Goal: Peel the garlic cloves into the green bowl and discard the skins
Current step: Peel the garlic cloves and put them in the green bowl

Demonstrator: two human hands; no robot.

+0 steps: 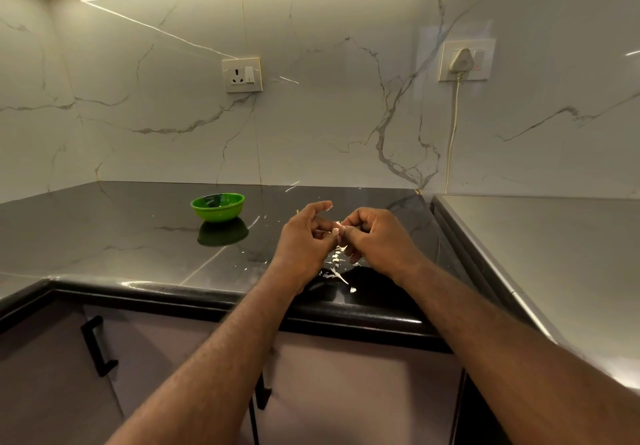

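Right now I am holding one small garlic clove point(336, 232) up above the dark desk point(138, 236), and both grips are closed on it: my left hand point(304, 238) is pinching it with curled fingers, and my right hand point(379, 236) is nipping its other end. I am thinking the best way is holding the left pinch steady and pulling the skin off in little bits, so they are dropping onto the skins point(334, 271) just below. The green bowl point(217, 206) is sitting well off to my left, waiting for the bare clove.
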